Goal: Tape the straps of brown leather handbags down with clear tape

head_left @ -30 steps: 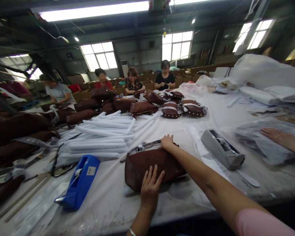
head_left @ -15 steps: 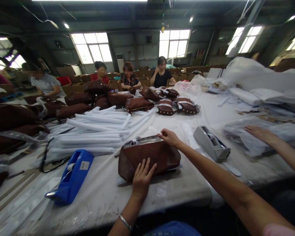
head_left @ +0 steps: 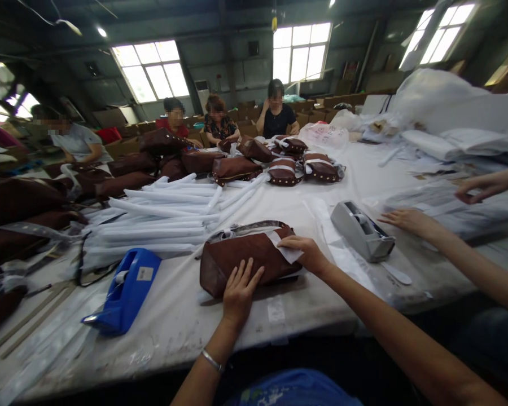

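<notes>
The brown bag lies on the white-covered table at the clock's centre, its strap along the 12 o'clock edge. The left hand (a bangle circles its wrist) presses its near side, fingers spread. At the bag's 3 o'clock end, the right hand pinches a white slip lying against the leather-like surface. Outward sit a blue tape dispenser near 9, white rolls toward 10, more brown bags at 12, and a grey tape dispenser at 3.
</notes>
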### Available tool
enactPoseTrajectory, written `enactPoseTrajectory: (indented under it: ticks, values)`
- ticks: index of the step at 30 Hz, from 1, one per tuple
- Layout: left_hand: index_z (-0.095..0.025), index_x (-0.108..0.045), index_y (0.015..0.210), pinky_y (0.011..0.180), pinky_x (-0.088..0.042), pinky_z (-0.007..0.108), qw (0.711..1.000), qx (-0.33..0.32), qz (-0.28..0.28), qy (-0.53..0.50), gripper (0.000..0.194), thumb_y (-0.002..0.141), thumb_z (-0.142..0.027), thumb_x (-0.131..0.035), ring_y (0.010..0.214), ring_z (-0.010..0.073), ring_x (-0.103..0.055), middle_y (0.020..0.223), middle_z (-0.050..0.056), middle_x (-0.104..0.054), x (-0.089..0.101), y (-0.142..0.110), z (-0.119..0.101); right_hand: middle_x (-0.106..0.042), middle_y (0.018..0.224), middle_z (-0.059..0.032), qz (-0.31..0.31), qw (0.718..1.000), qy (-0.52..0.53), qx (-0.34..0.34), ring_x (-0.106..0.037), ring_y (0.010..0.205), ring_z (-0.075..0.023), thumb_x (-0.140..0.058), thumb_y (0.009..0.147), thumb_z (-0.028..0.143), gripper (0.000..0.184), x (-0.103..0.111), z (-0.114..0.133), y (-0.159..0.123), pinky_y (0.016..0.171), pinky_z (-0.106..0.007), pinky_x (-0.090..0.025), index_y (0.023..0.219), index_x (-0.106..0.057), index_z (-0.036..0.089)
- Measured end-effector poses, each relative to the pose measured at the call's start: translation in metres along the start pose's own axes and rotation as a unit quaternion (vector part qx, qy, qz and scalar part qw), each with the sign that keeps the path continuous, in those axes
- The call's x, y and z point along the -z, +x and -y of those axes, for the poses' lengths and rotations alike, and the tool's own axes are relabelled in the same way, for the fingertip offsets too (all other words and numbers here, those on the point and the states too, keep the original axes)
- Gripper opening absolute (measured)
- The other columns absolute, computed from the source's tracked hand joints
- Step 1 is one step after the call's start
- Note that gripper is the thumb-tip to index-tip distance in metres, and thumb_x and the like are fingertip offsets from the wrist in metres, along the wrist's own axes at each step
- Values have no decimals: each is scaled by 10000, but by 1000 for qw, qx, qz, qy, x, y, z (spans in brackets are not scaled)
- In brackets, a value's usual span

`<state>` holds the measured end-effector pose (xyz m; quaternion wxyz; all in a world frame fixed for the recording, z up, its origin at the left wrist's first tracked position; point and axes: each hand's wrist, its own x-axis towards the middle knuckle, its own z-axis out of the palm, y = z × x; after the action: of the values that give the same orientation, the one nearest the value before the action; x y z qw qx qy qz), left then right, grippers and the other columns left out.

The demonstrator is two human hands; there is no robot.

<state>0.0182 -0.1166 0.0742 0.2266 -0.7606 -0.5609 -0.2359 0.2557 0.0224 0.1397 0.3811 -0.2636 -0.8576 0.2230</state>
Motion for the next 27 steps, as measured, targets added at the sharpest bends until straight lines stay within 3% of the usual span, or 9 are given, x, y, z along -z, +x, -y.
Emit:
enactPoseTrajectory:
  ticks: [4,7,10,15,20,24,27]
  values:
    - [-335,-422,1474,1079,-483,433,1000,-4,-7,12,655,911,-3,-464,1375,257,-479,1523,49,-452,-2,0,-1,-717,1204,-87,-6,996,-62,65,-678,1113,-205,-462,943,103,366,-5,5,-11,1010,-386,-541,1199,-699,214]
    - [-331,-410,1481,1081,-481,437,1000,-8,-6,15,648,916,-21,-474,1378,263,-474,1526,55,-446,-2,0,0,-697,1256,-81,27,986,-107,122,-647,1182,-197,-430,934,54,431,-14,9,-22,1092,-429,-481,1259,-663,213]
    - [-338,-391,1489,1090,-473,441,1000,-5,-5,15,659,916,-21,-468,1384,259,-466,1530,59,-437,-3,0,0,-664,1314,-88,44,979,-151,128,-594,1261,-207,-430,916,37,479,-22,11,-35,1107,-445,-468,1334,-605,192]
    - [-337,-393,1489,1109,-454,458,1000,-13,4,17,658,913,-29,-478,1396,265,-448,1540,62,-418,-2,-3,-2,-541,1456,-91,72,961,-224,142,-443,1402,-253,-531,962,176,471,-34,10,-56,1163,-493,-387,1432,-507,195]
    - [-250,-413,1489,1107,-433,549,997,-13,69,39,623,905,-42,-478,1431,324,-387,1576,119,-342,7,4,-14,-516,1478,-78,58,952,-252,164,-400,1429,-243,-552,945,140,532,-44,-1,-69,1186,-492,-349,1464,-461,211]
    - [-233,-320,1529,1173,-347,558,989,-96,111,7,621,940,-86,-450,1495,279,-259,1620,97,-256,8,23,-21,-542,1455,-87,43,953,-243,176,-415,1420,-249,-554,924,95,513,-47,-8,-67,1174,-506,-365,1425,-509,199]
    - [-223,-267,1545,1185,-351,502,980,-160,120,-24,606,969,-112,-419,1486,234,-284,1603,79,-314,2,33,-20,-618,1374,-96,26,955,-219,197,-475,1377,-252,-520,938,70,425,-43,-4,-73,1157,-509,-391,1345,-580,174]
